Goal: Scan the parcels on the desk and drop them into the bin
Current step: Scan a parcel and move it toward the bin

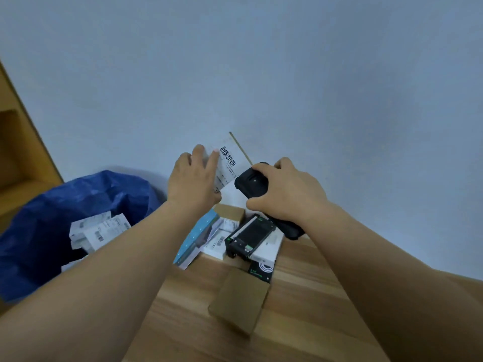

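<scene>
Two hands up over the table's far edge. Left hand (pixel 193 178) holds one white parcel (pixel 226 163) upright, barcode label facing the camera, fingers (pixel 213 163) clamped on its left side. Right hand (pixel 290 189) grips one black scanner (pixel 252 184), fingers wrapped tight around the body, its head just beside the parcel's lower right corner.

Count on the table (pixel 300 296): six parcels that I can separate, clustered at the far edge.
- one teal box (pixel 194 241), tilted, overhanging the left edge
- one small brown box (pixel 231 211) at the back
- one white box (pixel 217 245) with a barcode label, between the teal one and the black one
- one black box (pixel 248 237) with green marks, lying on a white box (pixel 268 248)
- one black box with white rings (pixel 261 270), partly under that stack
- one plain brown box (pixel 239 303), nearest the camera, apart from the cluster

Exact stacking at the back is hard to tell.

Blue bin (pixel 52 223), a soft bag, sits left of the table and below its level. Inside: several white labelled parcels (pixel 98 231), count unclear, at least three.

Table is light wood plank. Plain pale wall (pixel 261 74) behind. Wooden shelf unit (pixel 18 142) at the left edge of view.
</scene>
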